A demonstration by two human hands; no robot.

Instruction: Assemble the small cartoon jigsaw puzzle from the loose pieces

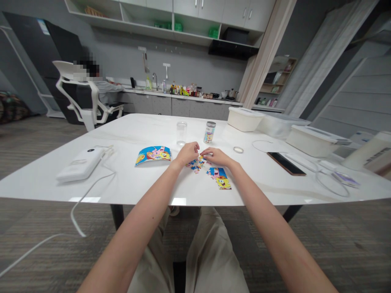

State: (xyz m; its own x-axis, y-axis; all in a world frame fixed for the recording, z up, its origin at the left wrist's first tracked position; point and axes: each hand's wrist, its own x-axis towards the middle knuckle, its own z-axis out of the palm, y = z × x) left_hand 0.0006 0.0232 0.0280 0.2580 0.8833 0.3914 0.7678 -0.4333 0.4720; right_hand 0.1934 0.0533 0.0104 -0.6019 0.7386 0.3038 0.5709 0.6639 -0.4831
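Note:
A loose pile of small colourful jigsaw puzzle pieces [197, 165] lies on the white table in front of me. Over its left side is my left hand [189, 153], its fingers curled together; whatever they grip is too small to see. My right hand [216, 156] reaches in from the other side with bent, closed fingertips at the pile's far edge, their contents also unclear. Just below it is a partly joined puzzle section [222, 179] with a yellow cartoon face and blue background. A curved picture sheet [153, 154] with similar cartoon figures lies left of my left hand.
Behind the pile stand a clear jar [181, 133] and a silver-lidded printed canister [209, 132]. A ring-shaped lid [238, 150], a phone [286, 163] and white bins [245, 119] are rightward. A white power bank [81, 165] with cables sits left. Someone sits in a chair [88, 95] behind.

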